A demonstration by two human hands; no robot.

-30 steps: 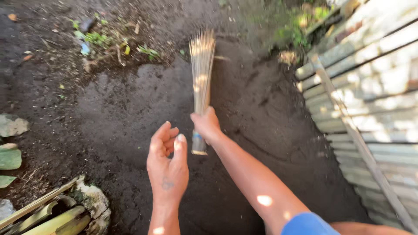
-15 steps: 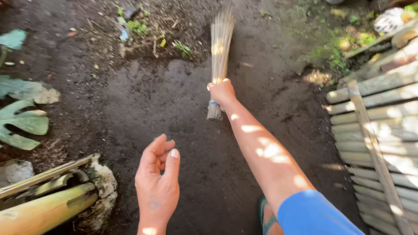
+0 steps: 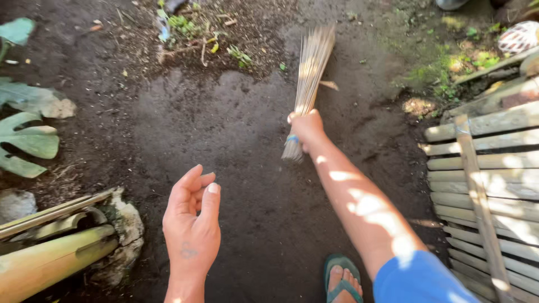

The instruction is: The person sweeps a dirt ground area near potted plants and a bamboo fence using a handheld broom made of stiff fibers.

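Note:
My right hand [image 3: 306, 128] grips a stick broom [image 3: 310, 76] near its bound end, arm stretched forward over dark bare soil [image 3: 224, 129]. The broom's thin pale bristles fan out away from me toward a patch of leaf litter [image 3: 196, 33]. My left hand [image 3: 192, 224] hovers lower in the view, palm turned sideways, fingers loosely apart and holding nothing. My foot in a teal flip-flop [image 3: 341, 280] shows at the bottom edge.
A slatted bamboo platform [image 3: 494, 185] fills the right side. Bamboo stalks [image 3: 50, 252] and a stone [image 3: 126, 224] lie at the lower left. Large green leaves [image 3: 25, 140] sit at the left edge. Mossy ground [image 3: 443, 62] lies at the upper right.
The view has shifted from frame to frame. The broom tilted slightly to the right and stays ahead of me in my right hand. My left hand remains open and low.

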